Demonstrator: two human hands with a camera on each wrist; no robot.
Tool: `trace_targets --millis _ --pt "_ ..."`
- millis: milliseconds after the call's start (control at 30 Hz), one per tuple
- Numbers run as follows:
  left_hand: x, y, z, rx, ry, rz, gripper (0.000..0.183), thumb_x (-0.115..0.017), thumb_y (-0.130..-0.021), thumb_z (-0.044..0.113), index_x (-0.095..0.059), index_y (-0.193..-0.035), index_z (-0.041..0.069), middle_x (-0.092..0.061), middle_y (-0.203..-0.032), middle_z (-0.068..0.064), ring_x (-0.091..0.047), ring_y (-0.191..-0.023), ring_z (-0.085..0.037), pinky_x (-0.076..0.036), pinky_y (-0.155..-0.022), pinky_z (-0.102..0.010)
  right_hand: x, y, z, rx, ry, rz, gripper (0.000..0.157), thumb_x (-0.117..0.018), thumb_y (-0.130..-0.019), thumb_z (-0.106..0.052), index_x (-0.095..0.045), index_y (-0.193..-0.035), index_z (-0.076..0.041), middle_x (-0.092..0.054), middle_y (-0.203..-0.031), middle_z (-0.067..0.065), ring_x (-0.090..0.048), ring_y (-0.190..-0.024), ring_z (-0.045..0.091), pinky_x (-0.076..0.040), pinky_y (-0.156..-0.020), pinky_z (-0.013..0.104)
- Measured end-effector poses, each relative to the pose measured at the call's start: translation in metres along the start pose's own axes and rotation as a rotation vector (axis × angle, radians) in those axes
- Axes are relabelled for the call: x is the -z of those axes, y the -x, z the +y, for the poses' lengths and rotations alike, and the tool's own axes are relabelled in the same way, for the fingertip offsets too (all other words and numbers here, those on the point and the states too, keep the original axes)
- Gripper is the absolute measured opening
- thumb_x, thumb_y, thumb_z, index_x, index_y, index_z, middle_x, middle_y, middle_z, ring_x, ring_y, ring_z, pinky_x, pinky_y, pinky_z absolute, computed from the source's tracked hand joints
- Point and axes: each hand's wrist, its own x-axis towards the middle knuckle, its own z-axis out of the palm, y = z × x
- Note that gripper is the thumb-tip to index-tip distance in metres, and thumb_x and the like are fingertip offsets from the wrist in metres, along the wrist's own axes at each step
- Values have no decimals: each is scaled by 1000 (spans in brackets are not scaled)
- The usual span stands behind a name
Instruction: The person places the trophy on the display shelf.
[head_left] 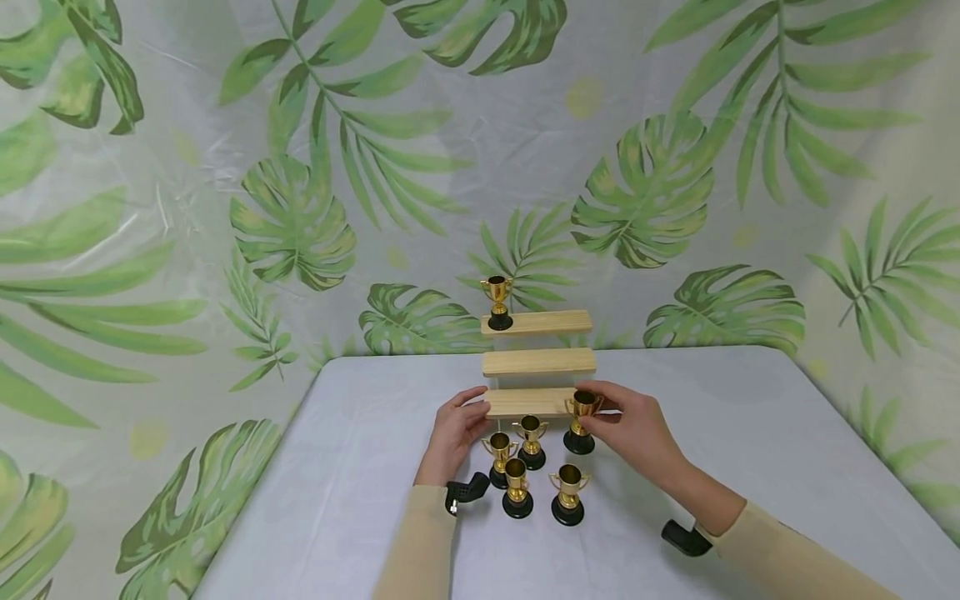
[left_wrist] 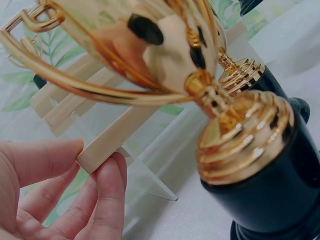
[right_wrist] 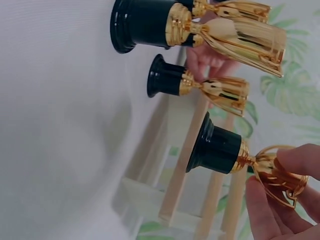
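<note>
My right hand [head_left: 637, 429] holds a small gold trophy cup [head_left: 578, 442] with a black base by its bowl, off the table at the right end of the lowest step. In the right wrist view, thumb and fingers grip the cup [right_wrist: 220, 149] near its handles, and its base overlaps the step's edge. My left hand [head_left: 453, 435] pinches the left end of the lowest wooden step [head_left: 528, 404] between thumb and fingers, as the left wrist view shows at the step's end [left_wrist: 107, 145]. Another trophy [head_left: 498, 304] stands upright at the left end of the top step.
Several more gold trophies stand in front of the stand, among them a front left one [head_left: 517, 492] and a front right one [head_left: 567, 497]. The middle step [head_left: 538, 362] is bare wood. A leaf-patterned curtain [head_left: 517, 150] hangs behind the white table [head_left: 360, 492].
</note>
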Motion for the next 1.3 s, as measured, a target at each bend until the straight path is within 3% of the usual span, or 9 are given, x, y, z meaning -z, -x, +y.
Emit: trace_targets --millis 367,767,1067,1300 --pt "1 -1 1 8 11 4 41 -70 -89 -2 -65 -129 1 -69 -111 -20 -69 -98 -28 -57 -75 -30 7 -6 -7 25 27 33 49 -81 -83 -3 -70 -127 -21 -70 -114 -2 -67 -93 14 -57 -77 24" --pt "1 0 1 4 -5 -16 43 -69 -91 -1 -61 -134 -1 -68 -113 -20 -70 -96 -23 -56 -78 -29 11 -16 -12 22 48 36 44 -83 -83 -10 -71 -125 -19 -65 -107 -5 -66 -94 15 -58 -76 26" --pt "2 -1 -1 4 19 -13 43 -70 -90 -2 -62 -132 -2 -70 -102 -14 -70 -89 -21 -56 -74 -28 12 -26 -18 26 29 47 48 -84 -82 -8 -70 -127 -19 -67 -115 -3 -66 -93 15 -58 -76 27" --pt "2 -2 -1 3 12 -11 42 -69 -90 -2 -63 -131 -1 -69 -108 -16 -70 -90 -20 -57 -77 -30 11 -33 -20 20 42 56 48 -84 -82 -8 -70 -126 -20 -68 -113 -4 -67 -91 14 -59 -75 29"
